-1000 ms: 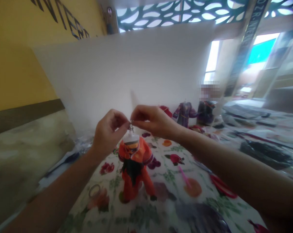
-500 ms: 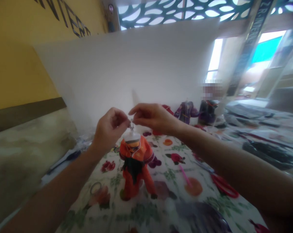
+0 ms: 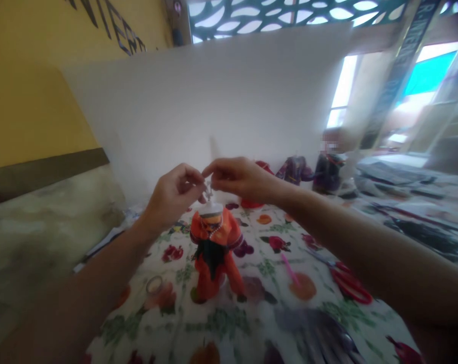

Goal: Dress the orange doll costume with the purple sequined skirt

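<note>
A small figure in orange clothes (image 3: 217, 232) stands on the fruit-patterned cloth, with a dark green piece at its front, a beaded string at its neck and a white top. Above the white top rises a small silvery ornament (image 3: 209, 193), blurred. My left hand (image 3: 177, 192) is at the ornament's left side, its thumb and forefinger pinched close to it. My right hand (image 3: 232, 177) is bent over from the right, fingertips nearly meeting those of my left hand. What lies between the fingertips is too small to make out.
Red-handled scissors (image 3: 350, 283) and a pink stick (image 3: 289, 268) lie on the right of the patterned cloth (image 3: 259, 321). A clear ring (image 3: 154, 284) is at the left. Dressed figures (image 3: 295, 169) stand at the back right, before a white board (image 3: 213, 101).
The view has shifted slightly. My two hands have come closer together at the fingertips above the orange figure.
</note>
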`<action>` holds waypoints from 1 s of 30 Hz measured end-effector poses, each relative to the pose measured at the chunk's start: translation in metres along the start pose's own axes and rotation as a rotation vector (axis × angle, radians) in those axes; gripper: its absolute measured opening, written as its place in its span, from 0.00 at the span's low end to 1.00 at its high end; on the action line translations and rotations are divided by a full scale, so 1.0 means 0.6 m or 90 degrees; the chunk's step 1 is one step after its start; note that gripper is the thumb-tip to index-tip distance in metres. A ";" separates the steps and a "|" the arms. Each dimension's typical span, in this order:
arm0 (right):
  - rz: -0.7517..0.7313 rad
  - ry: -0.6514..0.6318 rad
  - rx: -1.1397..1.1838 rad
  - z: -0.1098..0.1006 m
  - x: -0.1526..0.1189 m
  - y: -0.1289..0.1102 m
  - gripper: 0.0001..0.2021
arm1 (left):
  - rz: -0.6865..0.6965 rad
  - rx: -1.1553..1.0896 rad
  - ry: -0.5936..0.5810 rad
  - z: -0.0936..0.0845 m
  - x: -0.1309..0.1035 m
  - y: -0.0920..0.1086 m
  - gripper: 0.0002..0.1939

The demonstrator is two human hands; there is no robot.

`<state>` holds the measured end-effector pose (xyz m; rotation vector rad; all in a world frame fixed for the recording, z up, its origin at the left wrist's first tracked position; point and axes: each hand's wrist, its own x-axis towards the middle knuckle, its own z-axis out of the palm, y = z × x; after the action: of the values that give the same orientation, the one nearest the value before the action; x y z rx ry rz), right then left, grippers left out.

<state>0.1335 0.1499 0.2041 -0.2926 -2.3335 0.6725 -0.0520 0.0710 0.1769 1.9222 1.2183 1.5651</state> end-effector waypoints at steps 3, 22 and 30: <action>0.017 -0.011 0.019 0.000 -0.002 -0.009 0.11 | 0.001 0.031 0.000 -0.003 -0.004 0.003 0.07; 0.048 -0.116 0.131 -0.003 -0.004 -0.051 0.13 | -0.120 -0.132 0.015 0.007 -0.024 0.014 0.04; 0.032 -0.117 0.148 -0.002 -0.005 -0.040 0.15 | -0.097 -0.141 -0.021 0.007 -0.022 0.009 0.02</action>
<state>0.1359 0.1293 0.2164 -0.1900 -2.3960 1.0234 -0.0462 0.0583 0.1715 1.6695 1.0983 1.5137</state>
